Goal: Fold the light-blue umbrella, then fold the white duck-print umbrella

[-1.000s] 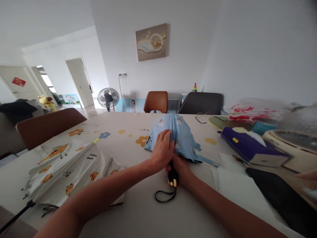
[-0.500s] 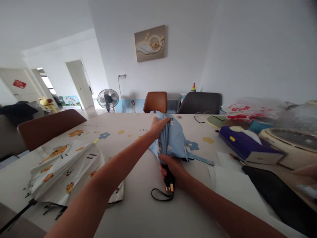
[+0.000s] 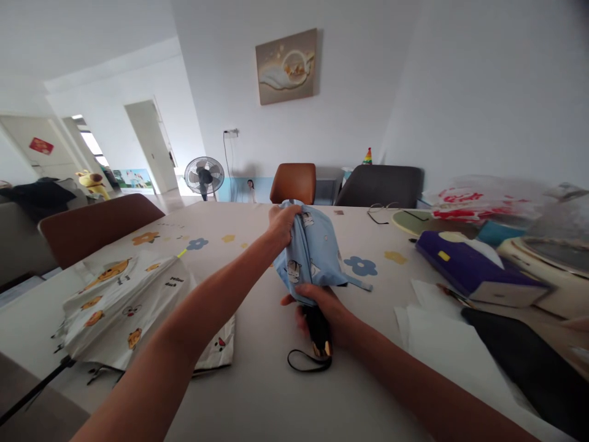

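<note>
A light blue folding umbrella (image 3: 322,245) with printed animal figures is partly bunched up over the middle of the table. My left hand (image 3: 284,226) is closed round the gathered cloth near its far end. Lower down, my right hand (image 3: 324,310) grips the black handle just under the cloth. A thin black wrist loop hangs from the handle's end onto the table. One blue strap sticks out to the right of the cloth. Left of my arms lies a white umbrella (image 3: 138,307) with duck prints, loosely folded, its dark shaft pointing to the lower left.
On the right are a purple tissue box (image 3: 473,270), a cream round appliance (image 3: 547,264), white papers (image 3: 451,350) and a dark flat case (image 3: 519,362). Glasses (image 3: 381,215) lie at the far edge. Chairs (image 3: 293,183) and a fan (image 3: 205,177) stand beyond the table.
My left hand has shifted slightly left and toward me along the cloth. The blue cloth and strap sit differently, and the whole view has tilted a little.
</note>
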A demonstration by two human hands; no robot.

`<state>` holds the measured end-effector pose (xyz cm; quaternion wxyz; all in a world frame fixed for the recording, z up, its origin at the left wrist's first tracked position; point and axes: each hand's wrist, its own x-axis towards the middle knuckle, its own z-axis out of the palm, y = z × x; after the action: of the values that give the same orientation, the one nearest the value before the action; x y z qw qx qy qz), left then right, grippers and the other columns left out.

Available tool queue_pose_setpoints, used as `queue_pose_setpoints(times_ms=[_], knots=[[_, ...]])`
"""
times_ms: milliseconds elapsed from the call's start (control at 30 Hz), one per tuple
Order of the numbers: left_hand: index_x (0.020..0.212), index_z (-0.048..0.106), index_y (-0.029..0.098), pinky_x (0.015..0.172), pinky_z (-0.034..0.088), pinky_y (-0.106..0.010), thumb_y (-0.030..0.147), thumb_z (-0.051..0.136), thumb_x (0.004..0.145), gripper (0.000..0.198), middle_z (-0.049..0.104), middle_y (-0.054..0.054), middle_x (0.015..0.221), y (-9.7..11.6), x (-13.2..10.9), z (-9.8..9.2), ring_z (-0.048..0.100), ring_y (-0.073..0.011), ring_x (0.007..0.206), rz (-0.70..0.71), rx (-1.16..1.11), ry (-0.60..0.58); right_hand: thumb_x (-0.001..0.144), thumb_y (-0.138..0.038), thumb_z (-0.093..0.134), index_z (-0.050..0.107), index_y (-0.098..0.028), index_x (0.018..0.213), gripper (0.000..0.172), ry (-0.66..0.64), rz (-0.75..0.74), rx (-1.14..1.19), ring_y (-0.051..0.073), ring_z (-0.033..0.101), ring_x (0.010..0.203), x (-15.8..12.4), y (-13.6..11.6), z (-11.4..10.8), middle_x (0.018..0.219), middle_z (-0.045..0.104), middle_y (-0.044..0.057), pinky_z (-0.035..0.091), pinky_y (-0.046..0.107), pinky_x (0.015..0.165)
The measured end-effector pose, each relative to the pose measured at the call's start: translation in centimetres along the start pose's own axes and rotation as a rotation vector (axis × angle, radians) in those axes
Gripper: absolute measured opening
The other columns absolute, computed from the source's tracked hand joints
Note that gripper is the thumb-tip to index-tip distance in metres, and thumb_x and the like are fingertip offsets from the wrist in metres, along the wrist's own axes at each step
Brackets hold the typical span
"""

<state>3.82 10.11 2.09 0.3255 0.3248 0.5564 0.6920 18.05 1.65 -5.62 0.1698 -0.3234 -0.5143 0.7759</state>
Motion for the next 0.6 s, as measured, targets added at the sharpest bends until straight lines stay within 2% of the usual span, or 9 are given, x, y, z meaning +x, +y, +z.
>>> queue_pose_setpoints(times_ms=[100, 233, 367, 433, 533, 567, 600], knots=[[0.061, 0.043, 0.017, 0.05, 0.039, -0.023, 0.016, 0.059, 0.058, 0.016, 0.041, 0.004, 0.057, 0.0, -0.2, -0.3, 0.045, -0.0086, 0.054, 0.02, 0.096, 0.045, 0.077, -0.037, 0.048, 0.059, -0.012, 0.073, 0.028, 0.025, 0.071, -0.008, 0.013, 0.052, 0.04, 0.1, -0.2, 0.0, 0.055, 0.06, 0.006, 0.042, 0.024, 0.037], [0.066, 0.045, 0.017, 0.052, 0.039, -0.024, 0.019, 0.06, 0.059, 0.016, 0.044, 0.002, 0.06, -0.1, 0.1, -0.7, 0.048, -0.0109, 0.059, -0.004, 0.148, 0.075, 0.076, -0.037, 0.053, 0.051, -0.016, 0.06, 0.026, 0.029, 0.086, -0.033, 0.01, 0.042, 0.032, 0.2, -0.1, 0.1, 0.04, 0.047, -0.001, 0.039, 0.023, 0.035], [0.078, 0.05, 0.017, 0.055, 0.041, -0.028, 0.041, 0.063, 0.064, 0.031, 0.053, -0.004, 0.072, 0.0, -0.9, -1.1, 0.054, -0.0184, 0.069, -0.089, 0.192, -0.013, 0.076, -0.034, 0.05, 0.043, -0.019, 0.054, 0.028, 0.11, 0.055, -0.004, 0.009, 0.039, 0.029, 0.2, 0.1, 0.2, 0.035, 0.041, -0.004, 0.035, 0.021, 0.032], [0.089, 0.051, 0.017, 0.062, 0.044, -0.029, 0.046, 0.061, 0.066, 0.039, 0.057, -0.009, 0.089, -0.4, -2.8, -1.6, 0.056, -0.0215, 0.083, -0.048, 0.219, -0.05, 0.076, -0.035, 0.049, 0.042, -0.019, 0.053, 0.029, 0.173, 0.035, 0.018, 0.009, 0.039, 0.029, 0.3, 0.1, 0.1, 0.035, 0.04, -0.004, 0.035, 0.021, 0.032], [0.107, 0.046, 0.019, 0.08, 0.042, -0.027, 0.04, 0.064, 0.067, 0.048, 0.053, -0.01, 0.113, -2.1, -7.1, -2.4, 0.051, -0.0218, 0.103, 0.156, 0.258, -0.026, 0.075, -0.033, 0.05, 0.042, -0.019, 0.053, 0.027, 0.27, -0.072, 0.004, 0.009, 0.04, 0.03, 0.6, 0.0, -0.2, 0.035, 0.042, -0.003, 0.036, 0.022, 0.033], [0.109, 0.046, 0.019, 0.083, 0.041, -0.028, 0.039, 0.064, 0.068, 0.049, 0.053, -0.01, 0.114, -2.8, -8.6, -2.6, 0.051, -0.0216, 0.103, 0.155, 0.254, -0.047, 0.074, -0.034, 0.05, 0.042, -0.02, 0.052, 0.028, 0.289, -0.105, -0.016, 0.01, 0.041, 0.03, 0.7, -0.1, -0.2, 0.035, 0.042, -0.003, 0.035, 0.022, 0.032], [0.107, 0.048, 0.02, 0.083, 0.042, -0.029, 0.041, 0.063, 0.069, 0.046, 0.055, -0.01, 0.111, -3.4, -9.9, -2.7, 0.053, -0.0215, 0.101, 0.104, 0.235, -0.125, 0.074, -0.035, 0.05, 0.041, -0.02, 0.051, 0.029, 0.286, -0.123, -0.037, 0.01, 0.041, 0.03, 0.7, -0.1, -0.2, 0.034, 0.042, -0.002, 0.035, 0.022, 0.032]])
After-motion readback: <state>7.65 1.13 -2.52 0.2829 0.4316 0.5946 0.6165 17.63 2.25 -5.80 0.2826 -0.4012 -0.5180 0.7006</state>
